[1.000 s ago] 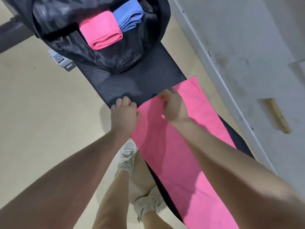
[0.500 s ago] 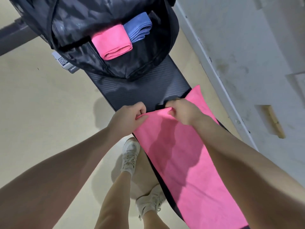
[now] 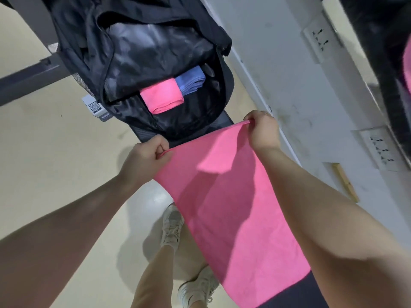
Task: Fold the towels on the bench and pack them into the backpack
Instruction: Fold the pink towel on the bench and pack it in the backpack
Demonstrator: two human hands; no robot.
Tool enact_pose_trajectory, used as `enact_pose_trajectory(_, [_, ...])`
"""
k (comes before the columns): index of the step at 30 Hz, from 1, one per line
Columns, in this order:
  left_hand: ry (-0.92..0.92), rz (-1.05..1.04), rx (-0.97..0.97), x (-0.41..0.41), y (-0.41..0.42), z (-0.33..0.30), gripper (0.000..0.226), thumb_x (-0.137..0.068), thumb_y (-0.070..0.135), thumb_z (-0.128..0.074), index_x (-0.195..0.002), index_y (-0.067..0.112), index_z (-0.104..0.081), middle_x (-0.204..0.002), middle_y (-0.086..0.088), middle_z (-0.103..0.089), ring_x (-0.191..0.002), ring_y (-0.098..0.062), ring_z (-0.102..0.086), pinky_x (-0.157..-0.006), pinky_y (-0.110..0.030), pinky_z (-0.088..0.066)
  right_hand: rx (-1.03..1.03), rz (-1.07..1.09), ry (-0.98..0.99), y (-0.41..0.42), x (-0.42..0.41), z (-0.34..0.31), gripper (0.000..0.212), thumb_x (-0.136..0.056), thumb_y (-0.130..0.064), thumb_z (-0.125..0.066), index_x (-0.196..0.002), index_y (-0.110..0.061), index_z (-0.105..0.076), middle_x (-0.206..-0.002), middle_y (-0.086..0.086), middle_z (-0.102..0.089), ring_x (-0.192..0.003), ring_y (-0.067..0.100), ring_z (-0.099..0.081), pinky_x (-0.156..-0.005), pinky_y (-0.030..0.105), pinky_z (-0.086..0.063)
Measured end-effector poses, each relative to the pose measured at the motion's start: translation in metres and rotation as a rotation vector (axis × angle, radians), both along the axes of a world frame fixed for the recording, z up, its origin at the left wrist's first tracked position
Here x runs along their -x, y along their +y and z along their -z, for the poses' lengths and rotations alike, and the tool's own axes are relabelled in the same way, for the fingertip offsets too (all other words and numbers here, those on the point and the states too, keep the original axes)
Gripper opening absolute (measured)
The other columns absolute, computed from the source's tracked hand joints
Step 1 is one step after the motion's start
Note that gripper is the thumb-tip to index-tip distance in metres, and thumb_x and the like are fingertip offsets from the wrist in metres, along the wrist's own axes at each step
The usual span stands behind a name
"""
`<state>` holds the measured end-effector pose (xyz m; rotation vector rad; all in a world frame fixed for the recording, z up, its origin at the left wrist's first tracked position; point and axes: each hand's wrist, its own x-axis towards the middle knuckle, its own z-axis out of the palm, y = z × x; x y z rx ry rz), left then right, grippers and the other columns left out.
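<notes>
While its near end lies on the black padded bench [image 3: 311, 292], the long pink cloth towel [image 3: 224, 207] is pinched at its far corners by the left hand [image 3: 142, 161] and right hand [image 3: 262, 130].

Pale sneakers [image 3: 172, 227] stand on a beige floor [image 3: 55, 156] beside a scuffed white wall [image 3: 289, 85] bearing sockets [image 3: 320, 44].

Bare forearms, ring [image 3: 266, 113] on right hand [image 3: 263, 132] (thin band), white sneakers [image 3: 171, 227]

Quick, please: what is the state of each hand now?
Left hand: closed, pinching a corner of the pink towel.
Right hand: closed, pinching the other corner.
</notes>
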<state>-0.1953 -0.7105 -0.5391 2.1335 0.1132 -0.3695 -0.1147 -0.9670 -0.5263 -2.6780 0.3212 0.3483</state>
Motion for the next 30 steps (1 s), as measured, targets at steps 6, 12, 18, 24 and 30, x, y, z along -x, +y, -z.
enact_pose_trajectory(6, [0.106, 0.182, -0.025, 0.022, -0.040, -0.007, 0.021, -0.082, 0.018, -0.065, -0.068, 0.018, -0.049, -0.054, -0.001, -0.045, -0.049, -0.010, -0.039, -0.045, -0.014, -0.032, -0.125, 0.029, 0.117, -0.039, 0.055, 0.007, 0.021, -0.078, 0.007, -0.054, -0.090, -0.002, -0.069, -0.096, 0.011, -0.053, -0.092, 0.031, -0.058, -0.082, 0.029, -0.044])
enact_pose_trajectory(12, [0.175, 0.425, -0.037, 0.082, -0.090, 0.002, 0.027, -0.086, 0.026, -0.063, -0.067, 0.016, -0.046, -0.054, 0.001, -0.038, -0.051, -0.011, -0.032, -0.048, -0.020, -0.027, -0.154, 0.137, 0.083, -0.089, 0.157, 0.018, 0.014, -0.085, -0.006, -0.060, -0.088, -0.006, -0.074, -0.091, 0.008, -0.046, -0.087, 0.017, -0.048, -0.082, 0.025, -0.041])
enact_pose_trajectory(18, [0.213, 0.700, -0.097, 0.145, -0.150, -0.002, 0.026, -0.088, 0.028, -0.059, -0.067, 0.026, -0.044, -0.049, 0.005, -0.038, -0.047, -0.007, -0.033, -0.054, -0.028, -0.028, -0.079, 0.262, 0.185, -0.137, 0.253, 0.010, 0.018, -0.089, -0.021, -0.055, -0.082, -0.011, -0.069, -0.072, 0.013, -0.061, -0.074, 0.031, -0.058, -0.066, 0.037, -0.047])
enact_pose_trajectory(24, [0.151, 0.905, -0.132, 0.205, -0.225, -0.014, 0.017, -0.089, 0.026, -0.057, -0.082, 0.011, -0.058, -0.051, 0.007, -0.040, -0.055, -0.015, -0.041, -0.059, -0.030, -0.038, -0.194, 0.493, 0.246, -0.172, 0.339, 0.007, 0.027, -0.091, -0.016, -0.044, -0.073, -0.013, -0.065, -0.085, 0.016, -0.062, -0.083, 0.029, -0.056, -0.070, 0.032, -0.040])
enact_pose_trajectory(30, [0.170, 1.176, -0.149, 0.270, -0.268, -0.009, 0.017, -0.086, 0.025, -0.058, -0.074, 0.013, -0.054, -0.053, 0.007, -0.040, -0.059, -0.015, -0.041, -0.058, -0.029, -0.032, -0.289, 0.831, 0.156, -0.192, 0.399, 0.034, 0.025, -0.091, -0.019, -0.051, -0.086, -0.003, -0.071, -0.093, 0.018, -0.070, -0.090, 0.034, -0.062, -0.083, 0.040, -0.050])
